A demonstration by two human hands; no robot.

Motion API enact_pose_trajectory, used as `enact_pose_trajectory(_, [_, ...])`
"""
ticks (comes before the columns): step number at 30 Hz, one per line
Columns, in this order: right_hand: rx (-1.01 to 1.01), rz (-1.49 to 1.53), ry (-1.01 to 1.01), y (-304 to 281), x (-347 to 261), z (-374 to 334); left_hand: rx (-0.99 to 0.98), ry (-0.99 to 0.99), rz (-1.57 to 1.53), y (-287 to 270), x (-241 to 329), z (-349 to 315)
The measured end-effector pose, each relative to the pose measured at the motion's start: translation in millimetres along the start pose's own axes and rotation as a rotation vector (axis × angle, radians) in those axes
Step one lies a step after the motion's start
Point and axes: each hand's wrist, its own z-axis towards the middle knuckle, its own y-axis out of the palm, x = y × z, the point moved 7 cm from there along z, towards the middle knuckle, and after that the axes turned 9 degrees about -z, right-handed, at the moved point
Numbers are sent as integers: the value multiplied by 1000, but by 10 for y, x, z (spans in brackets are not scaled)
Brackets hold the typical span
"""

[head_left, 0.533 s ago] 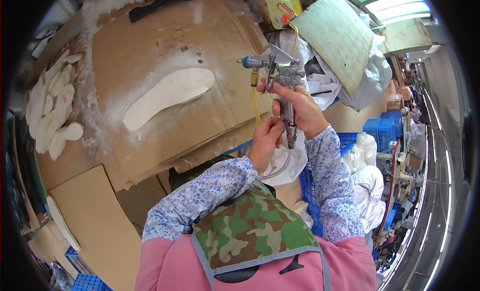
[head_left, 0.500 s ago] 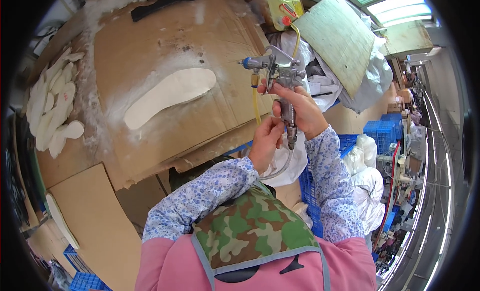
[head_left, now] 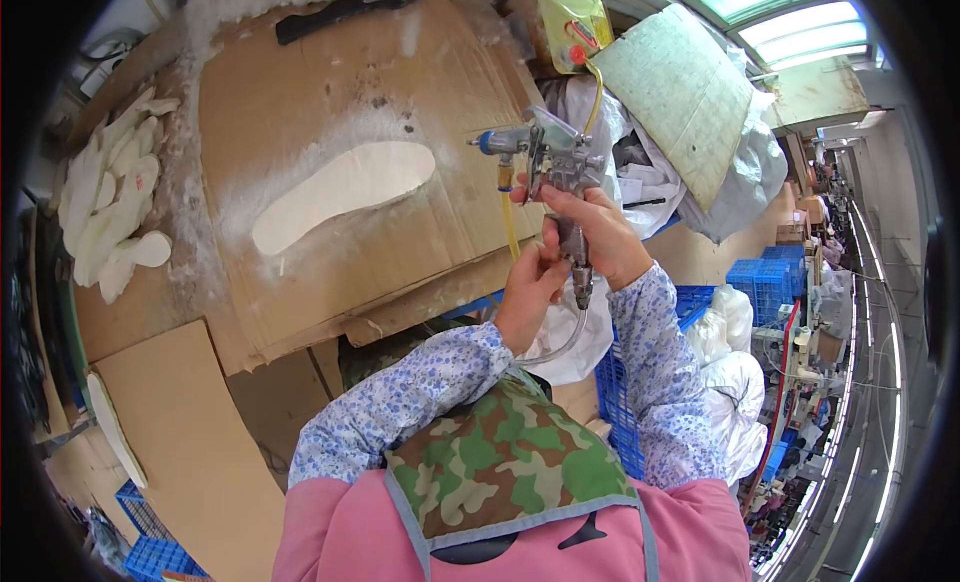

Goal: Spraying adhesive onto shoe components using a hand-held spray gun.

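Observation:
My right hand (head_left: 612, 240) is wrapped round the grip of a metal spray gun (head_left: 578, 170), its fingers up by the trigger. The gun's nozzle points left, over the right part of a cardboard sheet (head_left: 300, 97). My left hand (head_left: 526, 300) is closed in a pinch against the lower grip; whatever its fingertips hold is hidden. A yellow tube hangs from the gun's front, and a clear hose (head_left: 570, 347) runs from the grip's bottom end. Left of the gun, a cream insole (head_left: 345, 194) lies flat on the cardboard, with whitish spray residue around it.
Several cream insoles (head_left: 115, 202) are heaped at the far left. A dark strip (head_left: 350, 12) lies along the cardboard's far edge. Behind the gun stand a yellow container (head_left: 572, 27) and a pale board (head_left: 680, 97) on plastic bags. Blue crates (head_left: 765, 282) are at the right.
The gun and both hands have shifted very slightly left and down relative to the cardboard. The view has tilted a little; the grip on the gun looks the same.

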Motion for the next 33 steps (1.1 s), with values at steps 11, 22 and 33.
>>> enact_pose_trajectory(11, [-107, -136, -157, 51, -1, -45, -67, 474, 982, 201, 1016, -398])
enact_pose_trajectory(22, [-272, -248, -199, 237, 106, -160, -351, 932, 1402, 951, 1707, -35])
enact_pose_trajectory(33, [-90, -217, -234, 306, 237, -252, -396, 612, 1295, 894, 1595, -90])
